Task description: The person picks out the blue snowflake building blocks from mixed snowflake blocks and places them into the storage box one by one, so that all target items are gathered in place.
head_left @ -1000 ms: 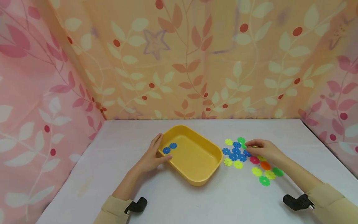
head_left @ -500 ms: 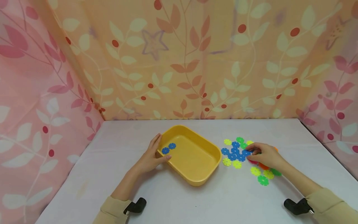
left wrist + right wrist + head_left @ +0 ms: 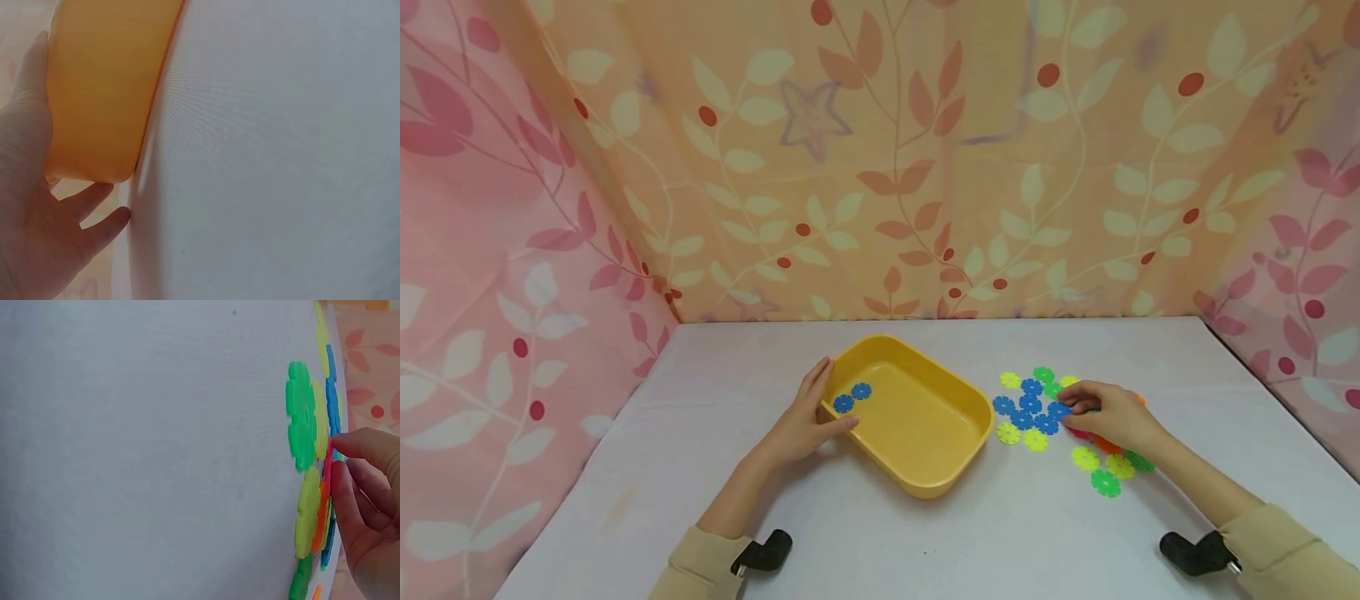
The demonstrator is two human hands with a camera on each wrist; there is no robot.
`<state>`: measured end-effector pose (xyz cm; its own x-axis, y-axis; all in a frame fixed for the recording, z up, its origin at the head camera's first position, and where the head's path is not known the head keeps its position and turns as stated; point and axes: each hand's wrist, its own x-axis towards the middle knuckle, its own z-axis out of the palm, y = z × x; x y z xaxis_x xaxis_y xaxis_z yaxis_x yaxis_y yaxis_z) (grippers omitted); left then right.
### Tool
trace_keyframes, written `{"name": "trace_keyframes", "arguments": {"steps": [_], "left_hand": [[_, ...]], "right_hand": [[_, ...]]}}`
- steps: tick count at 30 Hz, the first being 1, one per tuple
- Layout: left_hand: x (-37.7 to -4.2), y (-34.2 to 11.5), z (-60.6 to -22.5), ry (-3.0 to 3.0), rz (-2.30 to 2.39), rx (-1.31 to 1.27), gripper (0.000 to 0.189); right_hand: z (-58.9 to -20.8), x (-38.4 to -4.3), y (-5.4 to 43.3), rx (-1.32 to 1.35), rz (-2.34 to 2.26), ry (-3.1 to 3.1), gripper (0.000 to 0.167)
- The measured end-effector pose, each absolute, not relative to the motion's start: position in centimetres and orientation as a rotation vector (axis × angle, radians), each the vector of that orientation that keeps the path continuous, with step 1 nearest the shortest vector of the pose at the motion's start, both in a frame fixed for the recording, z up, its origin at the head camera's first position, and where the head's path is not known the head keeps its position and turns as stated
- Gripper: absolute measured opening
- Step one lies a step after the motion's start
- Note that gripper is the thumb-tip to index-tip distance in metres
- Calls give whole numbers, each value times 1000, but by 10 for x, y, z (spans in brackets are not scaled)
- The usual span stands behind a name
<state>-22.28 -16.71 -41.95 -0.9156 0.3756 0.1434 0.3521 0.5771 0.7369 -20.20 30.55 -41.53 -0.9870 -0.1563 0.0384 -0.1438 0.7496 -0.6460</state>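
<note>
On the table stands a yellow plastic tray (image 3: 925, 400) with two blue flower-shaped discs (image 3: 852, 397) lying inside at its left end. My left hand (image 3: 805, 421) holds that end, the thumb over the rim and the fingers along the outer wall. To the right of the tray, flower-shaped discs are spread in a loose group. My right hand (image 3: 1108, 412) reaches in from the right, fingertips bent down at a blue disc (image 3: 1059, 411) on the edge of the blue cluster; whether they pinch it I cannot tell. In the right wrist view a pink disc (image 3: 328, 469) shows right beside the fingertips.
Several other blue discs (image 3: 1026, 408) overlap in a heap. Yellow discs (image 3: 1035, 440) and green discs (image 3: 1106, 483) lie around them, and an orange disc (image 3: 1107, 445) is partly under the right hand. Patterned curtains (image 3: 895, 167) hang behind the white table (image 3: 775, 358).
My right hand has come down and slightly right, from the green discs to the blue disc, with a slight further shift onto it. The left hand and tray stay in place.
</note>
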Motion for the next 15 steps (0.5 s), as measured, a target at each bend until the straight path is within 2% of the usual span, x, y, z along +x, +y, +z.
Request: {"name": "trace_keyframes", "arguments": {"steps": [15], "left_hand": [[-223, -167, -420, 2767, 1271, 619, 105]], "right_hand": [[-417, -201, 302, -221, -1024, 2992, 37]]}}
